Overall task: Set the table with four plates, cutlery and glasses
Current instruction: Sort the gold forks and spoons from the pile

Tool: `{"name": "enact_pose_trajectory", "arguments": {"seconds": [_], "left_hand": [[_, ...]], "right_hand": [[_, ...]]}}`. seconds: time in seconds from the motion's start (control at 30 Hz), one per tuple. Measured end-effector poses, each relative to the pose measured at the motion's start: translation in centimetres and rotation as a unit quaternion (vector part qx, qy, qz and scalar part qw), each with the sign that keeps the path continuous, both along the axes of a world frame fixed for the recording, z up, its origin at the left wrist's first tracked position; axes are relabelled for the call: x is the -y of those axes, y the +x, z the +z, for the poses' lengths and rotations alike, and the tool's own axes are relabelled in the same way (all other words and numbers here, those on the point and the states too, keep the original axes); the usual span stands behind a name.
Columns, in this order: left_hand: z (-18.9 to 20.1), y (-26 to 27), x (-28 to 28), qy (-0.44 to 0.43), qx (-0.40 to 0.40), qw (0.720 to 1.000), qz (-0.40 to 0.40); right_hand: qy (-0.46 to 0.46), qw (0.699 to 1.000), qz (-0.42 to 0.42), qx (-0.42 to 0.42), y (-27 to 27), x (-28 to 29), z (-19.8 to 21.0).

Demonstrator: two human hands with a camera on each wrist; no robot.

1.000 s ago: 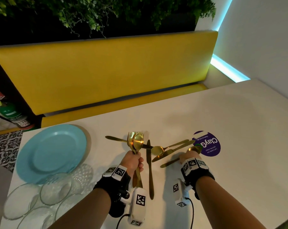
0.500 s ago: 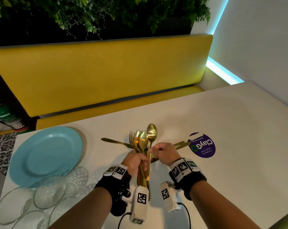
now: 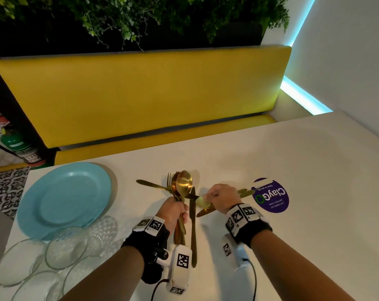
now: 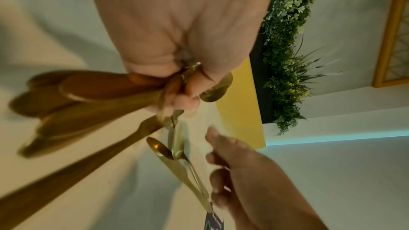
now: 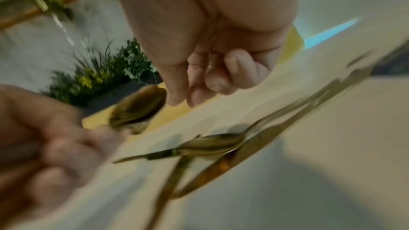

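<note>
My left hand grips an upright bundle of gold cutlery, a fork and several spoons; the left wrist view shows the handles fanning out of its fist. My right hand hovers with curled fingers over the loose gold pieces on the white table, and I see nothing held in it. Below it lie a spoon and crossed knives. A dark knife lies lengthwise between my hands. A blue plate sits at the left.
Several clear glass dishes overlap at the table's near left corner, by the plate. A purple round sticker is right of my right hand. A yellow bench runs along the far edge, with a wall at the right.
My right hand lifted a spoon from the loose pile, carried it left into the bundle in my left hand, and has moved back right over the pile. The bundle now holds one more spoon.
</note>
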State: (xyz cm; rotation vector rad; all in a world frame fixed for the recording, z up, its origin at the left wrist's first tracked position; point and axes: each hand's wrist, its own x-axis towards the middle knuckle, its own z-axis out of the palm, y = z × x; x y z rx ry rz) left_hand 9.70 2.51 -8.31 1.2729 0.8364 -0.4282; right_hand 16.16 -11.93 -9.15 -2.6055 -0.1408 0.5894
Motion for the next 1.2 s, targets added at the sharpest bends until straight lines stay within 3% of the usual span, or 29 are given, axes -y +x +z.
{"name": "enact_pose_trajectory", "arguments": {"seconds": [0.07, 0.17, 0.43, 0.63, 0.73, 0.8, 0.87, 0.93, 1.07, 1.2], "left_hand": [[0.1, 0.4, -0.6, -0.011, -0.008, 0.999, 0.04], [0.0, 0.6, -1.7, -0.03, -0.01, 0.996, 0.089], [-1.2, 0.9, -2.6, -0.014, -0.003, 0.995, 0.098], [-1.6, 1.1, -1.8, 0.023, 0.008, 0.996, 0.08], [-1.8, 1.1, -1.6, 0.027, 0.024, 0.997, 0.068], [-1.6, 1.0, -1.5, 0.032, 0.037, 0.997, 0.061], [-1.3, 0.8, -1.4, 0.034, 0.048, 0.997, 0.055], [-0.9, 0.4, -1.3, 0.025, 0.058, 0.997, 0.041], [-0.1, -1.0, -1.0, 0.026, 0.092, 0.995, -0.026], [0.8, -3.7, -0.5, 0.056, 0.132, 0.983, -0.114]], "right_hand": [[-0.097, 0.994, 0.032, 0.024, 1.6, 1.5, -0.1], [-0.168, 0.984, 0.063, 0.019, 3.0, 3.1, -0.9], [-0.267, 0.936, 0.218, 0.065, 3.9, 3.2, -1.8], [-0.279, 0.919, 0.266, 0.082, 4.9, 3.2, -1.6], [-0.254, 0.929, 0.255, 0.09, 5.2, 3.3, -0.8], [-0.2, 0.955, 0.197, 0.101, 5.1, 3.2, 0.1], [-0.095, 0.986, 0.097, 0.098, 4.4, 3.0, 1.3], [0.037, 0.999, 0.001, 0.038, 3.2, 2.4, 2.2], [0.209, 0.962, -0.092, -0.148, -1.2, 0.6, 3.1], [0.244, 0.944, -0.119, -0.189, -5.9, -0.8, 2.3]]}}
